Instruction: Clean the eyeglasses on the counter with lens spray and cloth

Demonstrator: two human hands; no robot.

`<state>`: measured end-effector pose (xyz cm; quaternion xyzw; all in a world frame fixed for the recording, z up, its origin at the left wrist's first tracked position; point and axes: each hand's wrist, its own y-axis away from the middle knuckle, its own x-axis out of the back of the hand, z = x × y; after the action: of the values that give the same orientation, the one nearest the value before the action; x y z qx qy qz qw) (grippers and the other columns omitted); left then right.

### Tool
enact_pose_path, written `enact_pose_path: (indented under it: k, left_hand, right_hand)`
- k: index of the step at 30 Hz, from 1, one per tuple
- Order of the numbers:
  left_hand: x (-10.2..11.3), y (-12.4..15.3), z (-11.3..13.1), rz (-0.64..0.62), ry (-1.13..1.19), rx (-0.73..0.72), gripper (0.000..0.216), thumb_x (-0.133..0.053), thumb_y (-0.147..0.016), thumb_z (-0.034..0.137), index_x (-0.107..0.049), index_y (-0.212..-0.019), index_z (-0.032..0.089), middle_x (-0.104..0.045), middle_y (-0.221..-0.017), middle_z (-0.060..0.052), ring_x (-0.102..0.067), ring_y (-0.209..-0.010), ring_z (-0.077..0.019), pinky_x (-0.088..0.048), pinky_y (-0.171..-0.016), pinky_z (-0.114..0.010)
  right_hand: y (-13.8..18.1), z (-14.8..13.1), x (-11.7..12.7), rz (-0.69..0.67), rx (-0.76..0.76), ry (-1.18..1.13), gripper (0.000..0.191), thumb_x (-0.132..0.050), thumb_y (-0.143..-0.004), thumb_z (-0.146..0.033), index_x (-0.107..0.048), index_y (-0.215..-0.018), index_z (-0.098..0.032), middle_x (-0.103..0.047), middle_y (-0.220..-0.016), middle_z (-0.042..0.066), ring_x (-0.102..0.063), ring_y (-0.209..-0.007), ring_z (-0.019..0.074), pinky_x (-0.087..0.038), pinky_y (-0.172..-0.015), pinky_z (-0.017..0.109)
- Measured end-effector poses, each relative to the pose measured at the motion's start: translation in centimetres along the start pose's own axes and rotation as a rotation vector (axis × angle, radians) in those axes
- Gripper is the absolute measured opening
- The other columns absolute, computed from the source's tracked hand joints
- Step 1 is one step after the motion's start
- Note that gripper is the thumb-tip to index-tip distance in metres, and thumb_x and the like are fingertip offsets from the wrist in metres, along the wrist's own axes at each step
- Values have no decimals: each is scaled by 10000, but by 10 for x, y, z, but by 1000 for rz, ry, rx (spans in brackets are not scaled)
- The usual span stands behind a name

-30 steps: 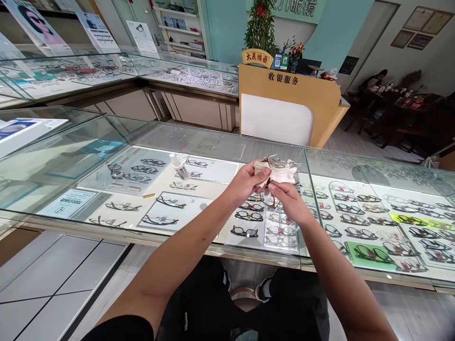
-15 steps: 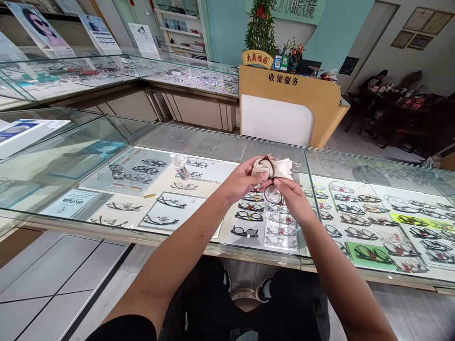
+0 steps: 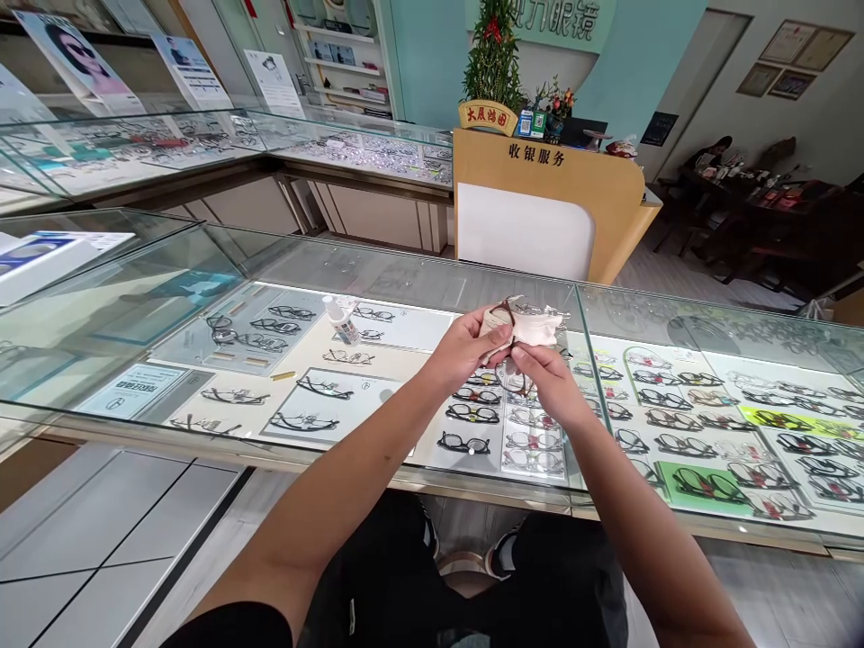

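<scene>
My left hand point(image 3: 472, 345) is closed around a pale cloth point(image 3: 536, 328), pressing it against one lens of a pair of brown-rimmed eyeglasses point(image 3: 517, 389). The thumb lies over the folded cloth. My right hand point(image 3: 545, 373) pinches the frame of the same eyeglasses near its middle, and the other round lens hangs below the fingers. Both hands are above the glass counter point(image 3: 405, 279). A small white spray bottle point(image 3: 342, 321) stands on the counter to the left of my hands.
Beneath the counter glass lie rows of eyeglasses point(image 3: 472, 412). A white and blue box point(image 3: 47, 256) sits at the far left. Beyond stands a wooden cashier desk point(image 3: 546, 171) with plants, and more display cases point(image 3: 357, 153). A person sits at a dark table at the right back.
The eyeglasses have turned slightly in my hands, with the lower lens shifting a little left and down. The cloth and both hands have moved only slightly.
</scene>
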<state>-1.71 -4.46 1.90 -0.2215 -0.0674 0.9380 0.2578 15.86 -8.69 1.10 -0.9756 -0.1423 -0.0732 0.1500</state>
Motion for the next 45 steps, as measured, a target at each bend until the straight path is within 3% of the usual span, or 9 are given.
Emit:
enact_pose_path:
  k: [6,13,18,25,29,33,36,40,45]
  left_hand:
    - [-1,0,-8,136,-37,-54,586,-801,-844,738,-572,-786,201,-543,-554,53,-425,-383,-64,-240,-422,-242]
    - [6,-2,-2,112,-19,-20,524,-844,-856,654,-730,-1043,178,-610,-714,18,-526,-531,-94,-399,-519,-255]
    - [7,0,3,-36,-14,32,528,-872,-879,548,-704,-1207,170,-608,-699,36,-544,-581,-99,-438,-611,-256]
    - [5,-2,-5,68,-62,-39,515,-853,-849,651,-645,-895,181,-528,-572,71,-446,-401,-62,-326,-469,-232]
    - [7,-3,-2,73,-66,-24,576,-772,-875,739,-697,-945,172,-562,-605,44,-506,-435,-88,-356,-479,-242]
    - [11,-3,5,-12,-28,30,524,-858,-862,614,-727,-1098,165,-653,-753,1,-589,-612,-116,-448,-604,-256]
    - [11,-3,4,-71,-27,59,527,-906,-848,504,-703,-1209,177,-624,-713,29,-575,-642,-118,-456,-659,-259]
    - [9,-3,-6,-33,-67,6,416,-902,-852,503,-687,-992,176,-599,-647,40,-554,-582,-107,-426,-634,-259]
    - [10,-6,-10,72,-88,-33,551,-772,-897,701,-648,-808,172,-539,-634,34,-487,-490,-85,-343,-534,-260]
  right_hand:
    - [2,-1,-7,-32,23,94,553,-564,-1024,-716,-863,-988,-253,-694,-841,25,-604,-805,215,-494,-840,352]
    - [1,-8,4,27,16,13,496,-583,-1048,-638,-850,-914,-242,-701,-841,35,-575,-832,216,-475,-849,344]
    - [0,-3,6,9,-11,-71,487,-573,-1055,-628,-850,-976,-235,-758,-925,57,-623,-907,237,-486,-919,367]
    - [0,1,-5,-55,-28,17,585,-584,-996,-747,-856,-943,-231,-744,-907,43,-598,-864,219,-472,-841,343]
    - [1,-2,-2,-17,-40,16,547,-597,-1010,-702,-864,-956,-227,-715,-857,31,-545,-796,195,-451,-792,328]
    - [1,-2,8,53,-58,-64,468,-653,-999,-644,-869,-917,-237,-735,-889,41,-577,-862,213,-465,-853,336]
    - [0,0,12,61,-63,-87,463,-652,-998,-637,-870,-903,-240,-720,-853,43,-594,-878,223,-472,-863,341]
    - [0,2,6,62,-82,-12,511,-653,-973,-686,-873,-887,-233,-664,-771,33,-520,-751,196,-439,-732,327]
    - [2,2,0,22,-82,28,493,-633,-1000,-667,-883,-961,-244,-646,-760,21,-495,-735,189,-423,-720,324]
